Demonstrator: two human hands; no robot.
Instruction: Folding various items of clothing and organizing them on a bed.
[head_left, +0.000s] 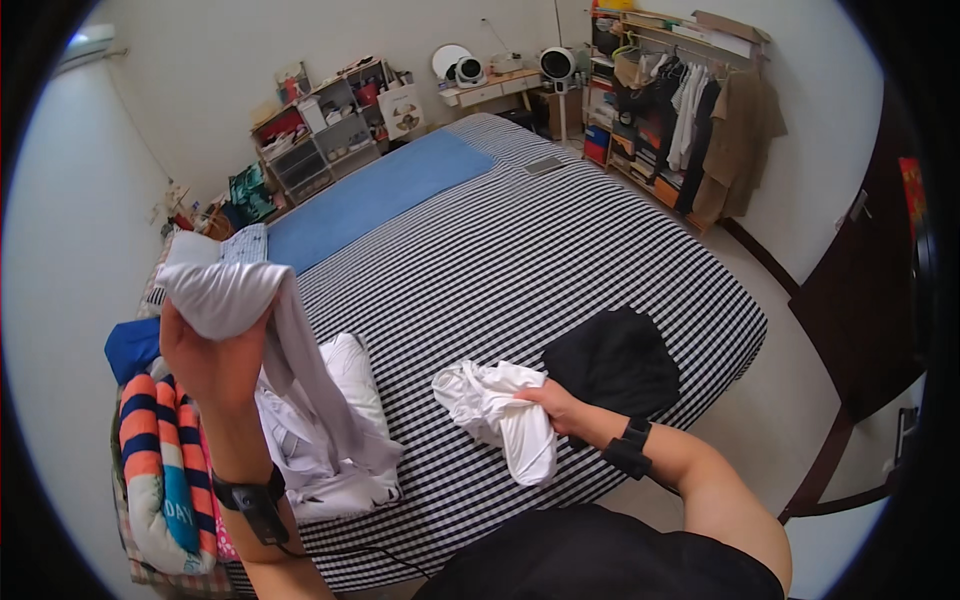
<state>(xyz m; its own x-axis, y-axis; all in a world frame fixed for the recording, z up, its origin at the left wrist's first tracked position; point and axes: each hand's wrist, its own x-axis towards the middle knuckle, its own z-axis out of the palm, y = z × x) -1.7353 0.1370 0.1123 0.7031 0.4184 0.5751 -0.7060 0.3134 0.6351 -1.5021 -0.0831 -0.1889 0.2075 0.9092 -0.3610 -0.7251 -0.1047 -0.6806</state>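
My left hand (217, 352) is raised at the left, with a pale grey-white garment (307, 360) draped over it. The cloth hides my fingers, and its long end hangs down onto a white pile of fabric (360, 390) on the bed. Lower and to the right, my right hand (555, 405) grips a crumpled white garment (487, 397) just over the black-and-white checked bedsheet (442, 300). Right beside that hand lies a black garment (615, 360), loosely bunched, partly behind my forearm.
A striped rolled quilt (142, 465) and a blue cloth item (131, 349) line the bed's left side. Across the far part lies a blue mat (390, 195), with a small grey flat object (544, 166) nearby. Shelves (337, 127), a clothes rack (675, 112) and a dark door (847, 300) surround the bed.
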